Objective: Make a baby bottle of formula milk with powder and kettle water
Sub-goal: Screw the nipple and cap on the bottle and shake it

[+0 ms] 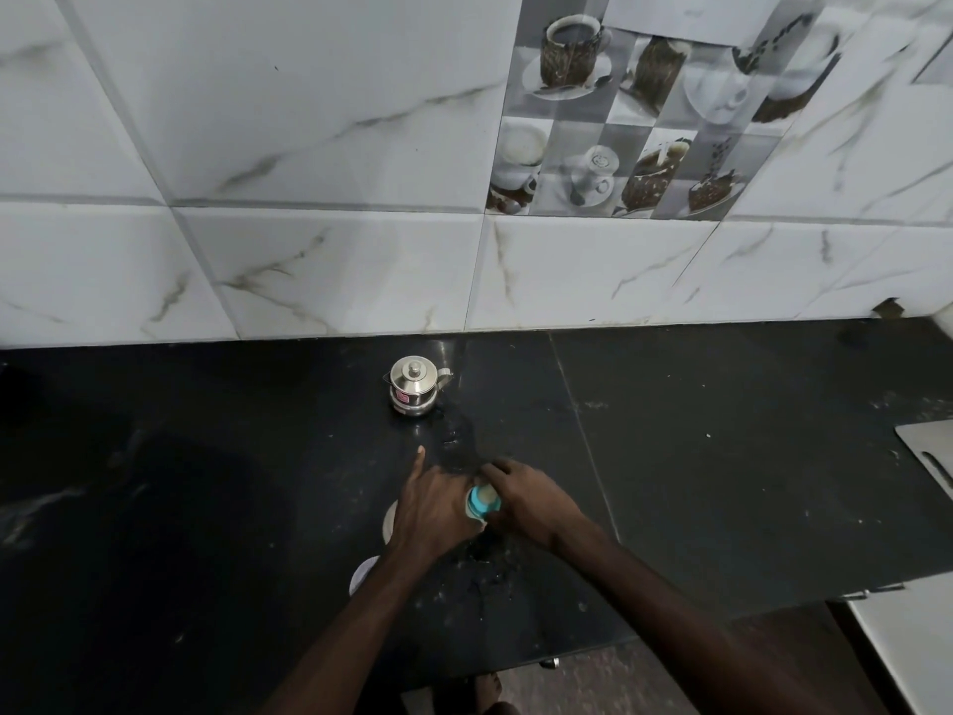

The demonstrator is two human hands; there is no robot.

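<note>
A baby bottle (pixel 483 504) with a teal ring and a pale top stands on the black counter (pixel 722 482), seen from above. My left hand (pixel 433 508) presses against its left side, index finger stretched forward and the other fingers curled round it. My right hand (pixel 528 500) grips the bottle's top from the right, fingers over the ring. A small steel kettle (pixel 417 387) with its lid on stands further back, near the wall, apart from both hands. Two white round objects (pixel 390 521) (pixel 363 575) lie partly hidden under my left hand and forearm; what they are I cannot tell.
A tiled wall (pixel 361 270) rises right behind the kettle. Wet spots and specks mark the counter around the bottle. A grey metal sheet (pixel 928 451) juts in at the right edge. A white surface (pixel 913 642) lies beyond the counter's front right edge.
</note>
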